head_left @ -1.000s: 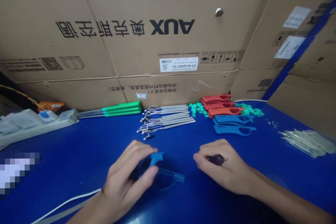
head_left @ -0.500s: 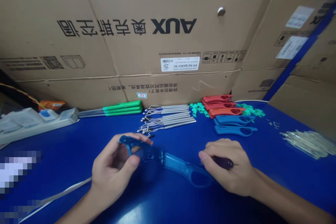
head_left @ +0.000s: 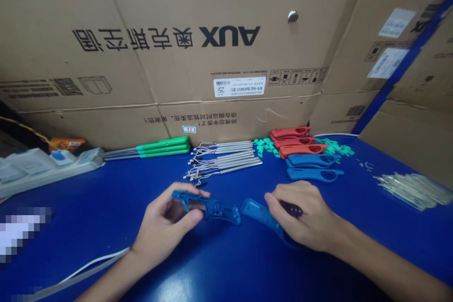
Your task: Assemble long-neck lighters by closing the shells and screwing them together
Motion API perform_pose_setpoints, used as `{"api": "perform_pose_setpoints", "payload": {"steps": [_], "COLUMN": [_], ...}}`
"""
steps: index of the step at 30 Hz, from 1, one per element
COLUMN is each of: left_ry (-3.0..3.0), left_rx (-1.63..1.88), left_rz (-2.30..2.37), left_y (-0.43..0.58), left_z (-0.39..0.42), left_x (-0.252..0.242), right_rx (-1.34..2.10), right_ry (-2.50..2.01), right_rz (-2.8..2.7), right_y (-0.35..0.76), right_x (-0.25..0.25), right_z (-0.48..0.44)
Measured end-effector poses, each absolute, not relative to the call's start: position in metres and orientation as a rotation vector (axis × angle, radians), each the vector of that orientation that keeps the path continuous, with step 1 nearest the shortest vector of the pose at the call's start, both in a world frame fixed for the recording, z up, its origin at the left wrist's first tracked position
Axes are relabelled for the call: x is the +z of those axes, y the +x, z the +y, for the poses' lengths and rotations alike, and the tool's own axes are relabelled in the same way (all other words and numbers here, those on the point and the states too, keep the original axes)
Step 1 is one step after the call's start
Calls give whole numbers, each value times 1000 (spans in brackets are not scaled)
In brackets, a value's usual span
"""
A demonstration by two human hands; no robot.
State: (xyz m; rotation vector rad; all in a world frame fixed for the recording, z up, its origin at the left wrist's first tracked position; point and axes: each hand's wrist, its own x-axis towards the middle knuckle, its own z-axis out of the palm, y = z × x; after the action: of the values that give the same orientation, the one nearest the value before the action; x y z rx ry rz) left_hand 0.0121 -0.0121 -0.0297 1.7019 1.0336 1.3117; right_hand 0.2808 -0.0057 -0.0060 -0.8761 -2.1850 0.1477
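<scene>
Our left hand (head_left: pixel 164 222) is curled, gripping a blue plastic shell half (head_left: pixel 216 209) just above the blue table (head_left: pixel 106 226). Our right hand (head_left: pixel 300 214) is closed on a dark purple part (head_left: pixel 292 209), resting over a second blue shell half (head_left: pixel 261 214). Along the far table edge: red shells (head_left: pixel 292 139), blue shells (head_left: pixel 313 174), wired metal tubes (head_left: pixel 222 159).

left hand (head_left: pixel 164 226) palm up and curled, right hand (head_left: pixel 300 217) palm down
</scene>
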Motion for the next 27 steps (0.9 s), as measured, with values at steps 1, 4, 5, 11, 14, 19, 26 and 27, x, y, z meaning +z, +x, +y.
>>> {"api": "perform_pose_setpoints", "payload": {"steps": [1, 4, 5, 11, 14, 19, 26, 27], "left_ry": [1710, 1780, 1817, 2207, 2480, 2622, 2699, 2710], "left_rx": [1284, 1140, 1071, 800, 698, 674, 764, 715], "left_rz": [1037, 1023, 1011, 887, 888, 874, 717, 784], "left_y": [12, 10, 10, 9, 10, 13, 14, 13], "left_z": [-12, -14, -15, -19, -21, -22, -19, -19], "left_x": [-29, -30, -31, -43, -48, -51, -37, -35], "right_rx": [119, 147, 197, 808, 1045, 1041, 498, 420], "right_ry": [-911, -1027, -1048, -1155, -1119, -1031, -917, -909], "right_rz": [-2180, -2160, -2154, -2081, -2062, -2111, -2070, -2072], "right_y": [282, 284, 284, 276, 270, 260, 272, 275], "right_x": [-6, -8, -9, -15, -21, -29, -21, -20], "right_z": [-4, 1, 3, 4, 0, -7, -1, 1]}}
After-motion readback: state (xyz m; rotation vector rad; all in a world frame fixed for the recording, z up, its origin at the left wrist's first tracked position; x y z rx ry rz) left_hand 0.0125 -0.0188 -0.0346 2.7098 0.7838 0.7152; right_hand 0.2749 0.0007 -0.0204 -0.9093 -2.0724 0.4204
